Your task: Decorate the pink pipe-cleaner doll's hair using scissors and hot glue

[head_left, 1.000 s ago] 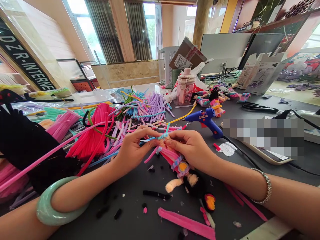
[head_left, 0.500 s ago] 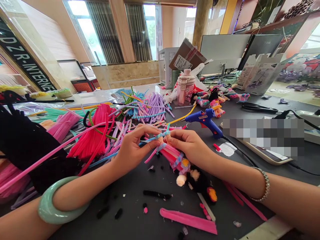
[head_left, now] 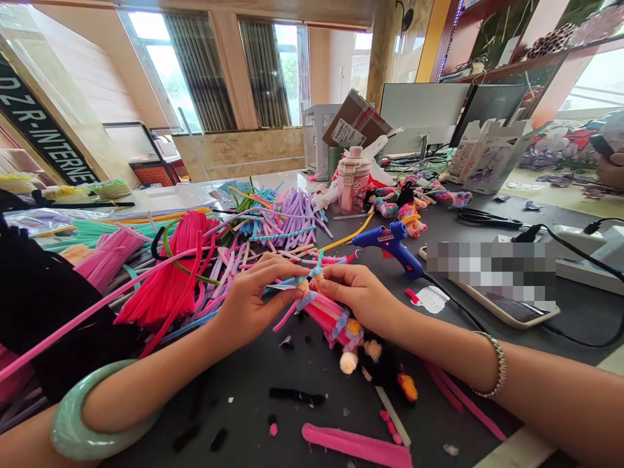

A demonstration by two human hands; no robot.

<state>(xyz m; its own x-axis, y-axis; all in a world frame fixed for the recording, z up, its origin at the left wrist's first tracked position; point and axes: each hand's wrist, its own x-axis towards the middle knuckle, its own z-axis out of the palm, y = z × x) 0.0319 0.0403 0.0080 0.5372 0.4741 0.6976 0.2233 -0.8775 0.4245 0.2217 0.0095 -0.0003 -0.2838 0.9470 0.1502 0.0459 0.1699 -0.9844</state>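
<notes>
A pipe-cleaner doll lies head toward me on the dark table, with a pink skirt, blue-purple trim and black hair. Its two small feet with blue bands point away from me. My left hand pinches the left foot between thumb and fingers. On the right foot, my right hand has its thumb and fingertips closed. A short light-blue end sticks up between the hands. Just beyond my right hand rests a blue glue gun, touched by neither hand.
Bundles of pipe cleaners spread across the left and back. A phone with a cable lies to the right. Behind stand a pink bottle and more dolls. Black scraps and a pink strip lie in front.
The view has shifted slightly, so most things sit a little further left and lower. Both hands keep their pinch on the doll's feet. A person's hand now shows at the far right edge.
</notes>
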